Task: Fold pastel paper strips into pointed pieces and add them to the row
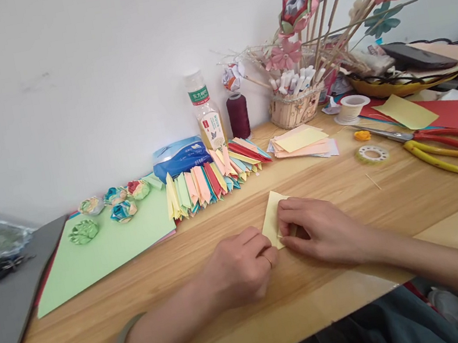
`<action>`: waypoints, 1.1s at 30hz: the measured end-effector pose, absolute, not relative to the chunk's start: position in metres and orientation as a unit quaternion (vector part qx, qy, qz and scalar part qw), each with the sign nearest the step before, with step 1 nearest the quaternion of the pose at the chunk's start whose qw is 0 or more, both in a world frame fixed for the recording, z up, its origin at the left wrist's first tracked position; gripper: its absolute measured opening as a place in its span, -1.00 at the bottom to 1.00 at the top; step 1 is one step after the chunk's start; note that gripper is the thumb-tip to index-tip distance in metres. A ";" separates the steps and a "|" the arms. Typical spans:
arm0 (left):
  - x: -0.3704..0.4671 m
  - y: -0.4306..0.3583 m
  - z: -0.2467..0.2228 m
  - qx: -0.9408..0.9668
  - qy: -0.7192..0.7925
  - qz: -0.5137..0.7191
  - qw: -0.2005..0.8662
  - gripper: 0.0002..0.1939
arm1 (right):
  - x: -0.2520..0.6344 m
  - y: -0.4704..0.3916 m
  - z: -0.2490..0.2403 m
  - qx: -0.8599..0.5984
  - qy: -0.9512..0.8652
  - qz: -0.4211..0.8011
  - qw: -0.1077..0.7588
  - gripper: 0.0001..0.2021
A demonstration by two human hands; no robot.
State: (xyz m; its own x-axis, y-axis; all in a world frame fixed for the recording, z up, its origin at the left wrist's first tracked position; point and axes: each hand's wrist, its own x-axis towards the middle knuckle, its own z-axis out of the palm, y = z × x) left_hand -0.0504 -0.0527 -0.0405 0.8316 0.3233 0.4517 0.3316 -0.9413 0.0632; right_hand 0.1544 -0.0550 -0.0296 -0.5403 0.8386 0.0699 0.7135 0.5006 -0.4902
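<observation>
A small pale yellow paper lies slanted on the wooden table between my two hands. My left hand has its fingers curled closed at the lower left edge of the paper, with a ring on one finger. On the paper's right part, my right hand pinches the sheet between thumb and fingers. Behind them stand many folded coloured paper strips in a row. A stack of cut paper sheets lies behind my right hand.
Paper flowers rest on a green sheet at the left. Scissors, a tape roll and a thread spool lie right. A bottle, a blue tissue pack and a flower basket stand by the wall.
</observation>
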 end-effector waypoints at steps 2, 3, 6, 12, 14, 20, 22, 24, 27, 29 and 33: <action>-0.049 -0.053 -0.040 -0.957 -0.173 -0.230 0.018 -0.71 | 0.155 -0.055 -0.030 -0.453 -0.853 0.208 0.152 -0.93; -0.049 -0.053 -0.040 -0.957 -0.176 -0.228 0.022 -0.71 | 0.155 -0.055 -0.030 -0.452 -0.854 0.208 0.152 -0.93; -0.048 -0.053 -0.042 -0.956 -0.186 -0.224 0.023 -0.69 | 0.156 -0.056 -0.030 -0.450 -0.855 0.204 0.156 -0.97; -0.050 -0.053 -0.044 -0.966 -0.170 -0.193 0.034 -0.70 | 0.166 -0.054 -0.034 -0.395 -0.870 0.219 0.198 -0.87; -0.051 -0.052 -0.044 -0.967 -0.162 -0.193 0.046 -0.72 | 0.173 -0.051 -0.034 -0.353 -0.889 0.209 0.203 -0.78; -0.054 -0.039 -0.044 -0.950 -0.164 -0.217 0.154 -0.75 | 0.183 -0.053 -0.025 -0.262 -0.944 0.114 0.164 -0.69; -0.055 -0.037 -0.045 -0.941 -0.195 -0.216 0.173 -0.79 | 0.177 -0.059 -0.022 -0.271 -0.946 0.106 0.141 -0.70; -0.056 -0.036 -0.046 -0.940 -0.218 -0.218 0.146 -0.82 | 0.169 -0.066 -0.020 -0.301 -0.940 0.102 0.127 -0.72; -0.055 -0.038 -0.047 -0.946 -0.217 -0.229 0.077 -0.78 | 0.161 -0.071 -0.020 -0.339 -0.926 0.099 0.132 -0.74; -0.054 -0.039 -0.046 -0.949 -0.210 -0.229 0.060 -0.75 | 0.161 -0.070 -0.021 -0.361 -0.915 0.114 0.136 -0.73; -0.053 -0.036 -0.044 -0.950 -0.192 -0.228 0.096 -0.70 | 0.163 -0.055 -0.023 -0.475 -0.854 0.120 0.173 -0.72</action>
State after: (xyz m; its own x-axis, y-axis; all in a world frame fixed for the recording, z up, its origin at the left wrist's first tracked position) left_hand -0.0530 -0.0364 -0.0443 0.8223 0.3215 0.4695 0.4092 -0.9075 -0.0953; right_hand 0.1634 -0.0546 -0.0232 -0.4885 0.8533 0.1820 0.7705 0.5198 -0.3690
